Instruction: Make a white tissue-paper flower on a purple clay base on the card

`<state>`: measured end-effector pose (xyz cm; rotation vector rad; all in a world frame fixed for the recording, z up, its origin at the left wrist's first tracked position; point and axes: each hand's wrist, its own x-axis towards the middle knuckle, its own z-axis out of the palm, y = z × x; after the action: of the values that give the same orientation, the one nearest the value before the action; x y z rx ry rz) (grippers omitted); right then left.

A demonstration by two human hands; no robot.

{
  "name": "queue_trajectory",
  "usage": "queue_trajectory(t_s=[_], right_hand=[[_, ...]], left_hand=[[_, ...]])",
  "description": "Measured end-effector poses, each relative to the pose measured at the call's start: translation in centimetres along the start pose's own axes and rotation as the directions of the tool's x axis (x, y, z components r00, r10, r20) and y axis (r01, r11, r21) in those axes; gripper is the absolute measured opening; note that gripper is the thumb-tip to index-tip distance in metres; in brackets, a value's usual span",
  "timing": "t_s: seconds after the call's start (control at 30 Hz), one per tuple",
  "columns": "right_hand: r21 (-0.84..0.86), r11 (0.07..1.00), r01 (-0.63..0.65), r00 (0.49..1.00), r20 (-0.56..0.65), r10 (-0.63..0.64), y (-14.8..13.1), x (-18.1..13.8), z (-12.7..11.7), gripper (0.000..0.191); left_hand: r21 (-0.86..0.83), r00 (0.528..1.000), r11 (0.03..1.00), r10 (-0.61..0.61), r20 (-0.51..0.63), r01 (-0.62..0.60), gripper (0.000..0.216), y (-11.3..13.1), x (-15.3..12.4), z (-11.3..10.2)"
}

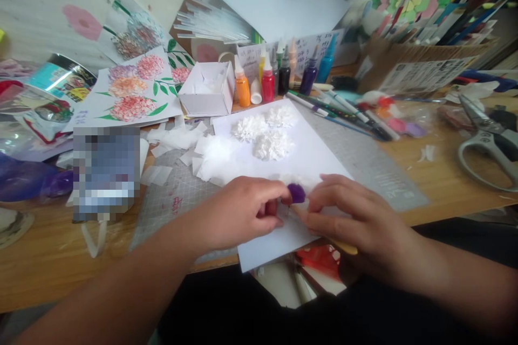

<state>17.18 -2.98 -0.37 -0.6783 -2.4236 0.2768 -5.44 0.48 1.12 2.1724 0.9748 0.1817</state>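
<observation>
Fingers curled, my left hand (259,207) is at the left edge of a small dark purple round piece (297,193). Its index fingertip touches that piece; what the curled fingers hold, if anything, is hidden. My right hand (352,213) is closed around a thin stick with a yellow end (343,247), its tip pointing at the purple piece. White ruffled paper (297,179) shows just behind the purple piece. Both hands are over a white paper sheet (324,156), where several white ruffled paper flowers (273,143) lie farther back.
Cut white tissue (216,156) lies left of the flowers on a grey cutting mat (388,172). Paint bottles (267,83) and a white box (206,89) stand behind. Pens (343,110) and scissors (489,143) lie right; a blurred-out device (106,172) is left.
</observation>
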Motion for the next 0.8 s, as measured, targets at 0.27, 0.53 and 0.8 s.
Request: queue_trajectory(t_s=[0.27, 0.53, 0.8], right_hand=[[0.138, 0.985, -0.109, 0.985, -0.122, 0.126, 0.2, 0.6, -0.4, 0.017], [0.161, 0.981, -0.108, 0.993, -0.035, 0.115, 0.4, 0.5, -0.1, 0.019], [0.059, 0.996, -0.065, 0.997, -0.025, 0.067, 0.5, 0.0, -0.1, 0.024]], left_hand=[[-0.04, 0.981, 0.994, 0.11, 0.159, -0.105, 0.017, -0.2, -0.6, -1.4], [0.174, 0.881, 0.921, -0.26, -0.394, 0.349, 0.013, -3.3, -2.2, -5.0], [0.349, 0.94, 0.897, -0.169, -0.297, 0.272, 0.035, -4.1, -1.8, -4.6]])
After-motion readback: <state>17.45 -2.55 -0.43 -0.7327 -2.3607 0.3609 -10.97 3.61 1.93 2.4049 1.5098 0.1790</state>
